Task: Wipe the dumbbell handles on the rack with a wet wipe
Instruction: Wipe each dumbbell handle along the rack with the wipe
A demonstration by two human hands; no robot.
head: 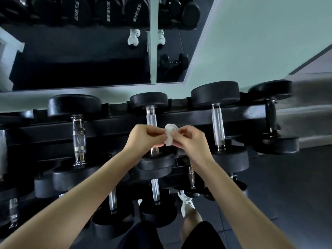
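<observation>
A crumpled white wet wipe [169, 134] is pinched between both my hands above the top tier of the black dumbbell rack [115, 126]. My left hand [145, 139] holds its left side and my right hand [193, 139] its right side. Directly beneath them lies a dumbbell with a knurled silver handle [150, 116], mostly covered by my hands. Other silver handles lie to the left [79, 139] and to the right [217, 126]. At the far right a dumbbell has a black handle [271, 115].
Lower tiers hold more dumbbells with silver handles [155, 192]. A wall mirror [80, 56] behind the rack reflects dumbbells and shoes. Dark rubber floor [287, 186] spreads to the right. My leg and white shoe [186, 203] stand close to the rack's base.
</observation>
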